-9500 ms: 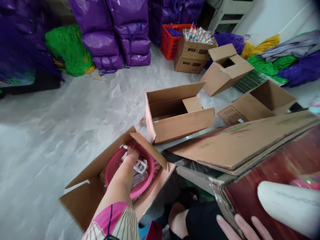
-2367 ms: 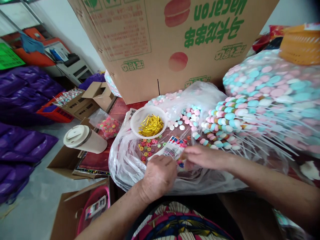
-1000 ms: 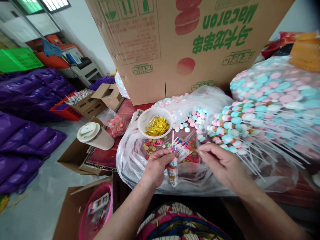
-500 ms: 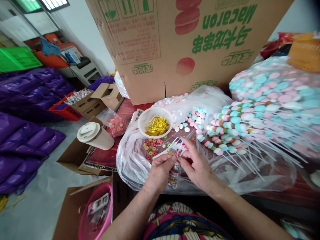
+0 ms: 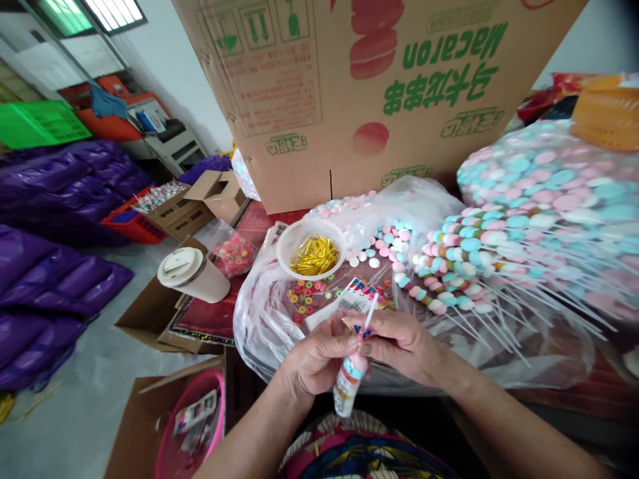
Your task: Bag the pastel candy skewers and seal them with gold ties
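Hands (image 5: 322, 352) (image 5: 404, 339) pinching wrapped candy skewer (image 5: 348, 384), tilted — bowl (image 5: 285, 247) beyond

The candy (image 5: 352, 374) is banded pink and blue.

Wall (image 5: 172, 63): white, plain. Barred window (image 5: 117, 18), upper left: bright, panes partly green-tinted. Floor (image 5: 90, 356): grey, lightly mottled. Desk (image 5: 212, 318): dark red surface. White slotted furniture unit (image 5: 184, 149) stands near the wall.
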Demonstrator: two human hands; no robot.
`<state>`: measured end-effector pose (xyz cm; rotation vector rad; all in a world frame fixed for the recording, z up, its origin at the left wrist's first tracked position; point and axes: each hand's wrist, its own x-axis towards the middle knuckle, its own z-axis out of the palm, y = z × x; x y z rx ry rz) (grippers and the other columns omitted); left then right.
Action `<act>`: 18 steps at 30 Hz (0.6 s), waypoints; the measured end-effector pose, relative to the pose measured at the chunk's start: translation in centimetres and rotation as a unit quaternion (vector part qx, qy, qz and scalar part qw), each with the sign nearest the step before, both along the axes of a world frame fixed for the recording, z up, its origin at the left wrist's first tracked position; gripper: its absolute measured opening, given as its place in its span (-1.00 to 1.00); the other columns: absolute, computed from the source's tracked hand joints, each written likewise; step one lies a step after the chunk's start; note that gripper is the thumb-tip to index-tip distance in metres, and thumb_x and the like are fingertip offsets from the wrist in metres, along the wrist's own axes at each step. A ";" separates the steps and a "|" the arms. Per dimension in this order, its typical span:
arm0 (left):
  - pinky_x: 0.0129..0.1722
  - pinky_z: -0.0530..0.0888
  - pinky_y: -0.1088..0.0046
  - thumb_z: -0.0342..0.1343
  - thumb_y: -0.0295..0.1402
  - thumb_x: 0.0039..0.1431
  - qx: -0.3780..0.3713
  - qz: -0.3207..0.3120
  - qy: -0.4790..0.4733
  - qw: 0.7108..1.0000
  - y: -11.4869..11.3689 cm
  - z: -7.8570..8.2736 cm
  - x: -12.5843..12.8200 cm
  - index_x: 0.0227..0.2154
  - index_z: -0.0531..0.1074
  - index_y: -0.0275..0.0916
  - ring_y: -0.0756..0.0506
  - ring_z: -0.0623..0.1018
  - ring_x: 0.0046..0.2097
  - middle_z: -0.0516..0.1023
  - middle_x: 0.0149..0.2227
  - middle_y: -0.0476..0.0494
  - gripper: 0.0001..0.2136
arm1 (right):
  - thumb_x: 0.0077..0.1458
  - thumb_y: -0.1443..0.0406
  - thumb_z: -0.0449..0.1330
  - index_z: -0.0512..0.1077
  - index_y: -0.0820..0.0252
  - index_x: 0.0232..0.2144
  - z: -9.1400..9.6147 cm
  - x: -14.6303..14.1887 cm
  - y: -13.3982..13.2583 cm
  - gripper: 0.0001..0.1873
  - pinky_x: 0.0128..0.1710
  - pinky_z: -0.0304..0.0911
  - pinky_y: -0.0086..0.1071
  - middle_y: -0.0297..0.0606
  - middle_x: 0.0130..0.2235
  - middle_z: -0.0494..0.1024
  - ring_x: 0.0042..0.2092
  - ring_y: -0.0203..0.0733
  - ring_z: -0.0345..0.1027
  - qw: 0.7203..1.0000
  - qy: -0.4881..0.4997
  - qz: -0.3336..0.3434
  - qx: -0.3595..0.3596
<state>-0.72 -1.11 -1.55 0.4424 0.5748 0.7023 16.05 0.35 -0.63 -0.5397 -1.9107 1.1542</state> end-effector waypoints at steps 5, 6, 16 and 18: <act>-0.56 0.48 0.50 0.45 -0.35 -0.32 -0.016 -0.009 -0.013 1.000 -0.3 -0.1 -0.1 -0.19 0.40 -0.30 0.01 0.48 -0.59 0.51 -0.47 -0.03 -0.45 | 0.17 0.23 0.14 0.50 0.13 -0.32 0.0 -0.3 -0.2 -0.85 -0.41 0.32 -0.47 -0.35 -0.40 0.54 -0.42 -0.33 0.39 0.999 -0.047 0.009 -0.022; -0.56 0.47 0.50 0.44 -0.37 -0.30 -0.023 0.016 -0.004 1.000 -0.3 -0.3 -0.1 -0.16 0.39 -0.28 0.01 0.48 -0.59 0.51 -0.46 -0.02 -0.45 | 0.16 0.23 0.14 0.47 0.15 -0.42 0.0 -0.4 -0.3 -0.83 -0.44 0.29 -0.48 -0.36 -0.46 0.52 -0.45 -0.33 0.37 0.997 -0.062 -0.020 -0.033; -0.55 0.35 0.60 0.40 -0.36 -0.22 0.030 0.309 0.102 0.945 -0.7 -0.9 2.4 -0.34 0.33 -0.23 0.07 0.43 -0.61 0.45 -0.60 0.10 -0.61 | 0.24 0.41 -0.07 0.26 0.17 -0.53 -2.6 -2.4 -2.1 -0.70 -0.44 0.17 -0.42 -0.31 -0.52 0.36 -0.47 -0.29 0.24 0.903 -0.189 -0.314 0.222; -0.53 0.34 0.61 0.41 -0.34 -0.22 0.082 0.323 0.140 0.932 -0.9 -1.0 2.8 -0.34 0.32 -0.22 0.08 0.42 -0.60 0.45 -0.58 0.11 -0.60 | 0.22 0.45 -0.09 0.25 0.17 -0.53 -1.7 -1.2 -1.7 -0.70 -0.42 0.15 -0.39 -0.29 -0.52 0.34 -0.45 -0.26 0.21 0.876 -0.232 -0.296 0.303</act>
